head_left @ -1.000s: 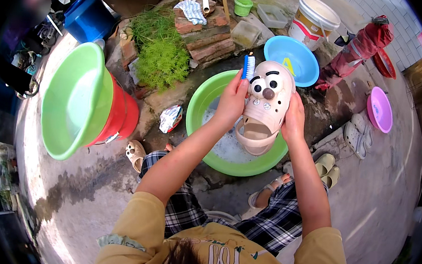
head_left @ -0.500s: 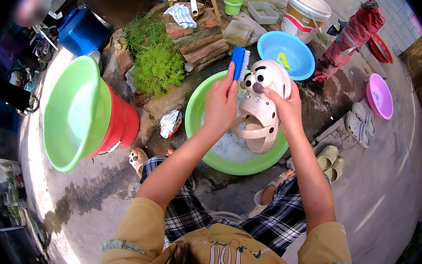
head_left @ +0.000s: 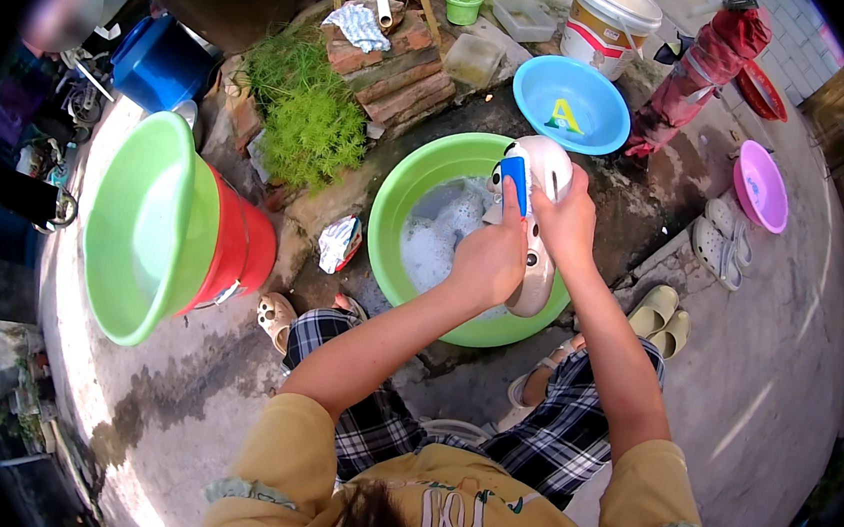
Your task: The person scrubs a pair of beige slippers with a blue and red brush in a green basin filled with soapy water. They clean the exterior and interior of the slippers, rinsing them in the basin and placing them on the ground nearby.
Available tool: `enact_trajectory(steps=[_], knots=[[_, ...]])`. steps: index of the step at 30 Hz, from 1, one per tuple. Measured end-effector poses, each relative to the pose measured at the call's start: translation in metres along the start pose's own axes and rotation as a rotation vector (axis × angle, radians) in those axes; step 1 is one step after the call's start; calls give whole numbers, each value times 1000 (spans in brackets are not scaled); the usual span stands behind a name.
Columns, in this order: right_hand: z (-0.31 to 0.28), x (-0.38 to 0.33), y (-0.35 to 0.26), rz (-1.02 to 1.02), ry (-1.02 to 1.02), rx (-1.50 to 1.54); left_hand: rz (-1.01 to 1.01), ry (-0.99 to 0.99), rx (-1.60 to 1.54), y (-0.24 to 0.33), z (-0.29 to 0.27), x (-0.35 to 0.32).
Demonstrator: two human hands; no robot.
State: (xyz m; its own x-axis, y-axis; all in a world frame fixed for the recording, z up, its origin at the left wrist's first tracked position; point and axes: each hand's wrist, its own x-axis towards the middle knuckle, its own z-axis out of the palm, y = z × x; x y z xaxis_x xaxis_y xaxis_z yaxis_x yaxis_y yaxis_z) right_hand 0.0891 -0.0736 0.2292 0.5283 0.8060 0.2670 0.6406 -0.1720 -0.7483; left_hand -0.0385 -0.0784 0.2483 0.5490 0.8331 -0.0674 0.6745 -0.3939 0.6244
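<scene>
My left hand (head_left: 493, 258) is closed round a blue scrubbing brush (head_left: 515, 183), with one finger stretched along its back. The brush lies against the side of a pale pink clog (head_left: 537, 284), and its bristles are hidden. Gripped in my right hand (head_left: 566, 221), the clog is turned on its side; part of its black-and-white eye decoration shows beside the brush. Both hands are above a green basin (head_left: 388, 279) of water with white suds (head_left: 439, 240).
On the left a large green basin (head_left: 108, 236) leans on a red bucket (head_left: 243, 243). A blue basin (head_left: 596, 108) stands beyond the suds. A crumpled packet (head_left: 340, 241) lies near my left foot. Pale clogs (head_left: 714, 251), olive shoes (head_left: 655, 312) and a pink basin (head_left: 762, 188) are at right.
My left hand has brought the brush down and right onto the clog's side. The clog has been turned sideways in my right hand, so its top strap no longer shows.
</scene>
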Motion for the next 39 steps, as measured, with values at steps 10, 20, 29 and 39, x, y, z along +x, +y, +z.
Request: enact_trajectory(steps=[10, 20, 29, 39], knots=[[-6, 6, -3, 69, -39, 82, 39, 99, -68, -11, 1, 9], [-4, 5, -4, 67, -62, -35, 50, 102, 52, -13, 4, 16], [-4, 4, -1, 7, -113, -145, 113, 70, 110, -15, 13, 17], [-8, -4, -8, 50, -139, -16, 39, 142, -87, -21, 3, 25]])
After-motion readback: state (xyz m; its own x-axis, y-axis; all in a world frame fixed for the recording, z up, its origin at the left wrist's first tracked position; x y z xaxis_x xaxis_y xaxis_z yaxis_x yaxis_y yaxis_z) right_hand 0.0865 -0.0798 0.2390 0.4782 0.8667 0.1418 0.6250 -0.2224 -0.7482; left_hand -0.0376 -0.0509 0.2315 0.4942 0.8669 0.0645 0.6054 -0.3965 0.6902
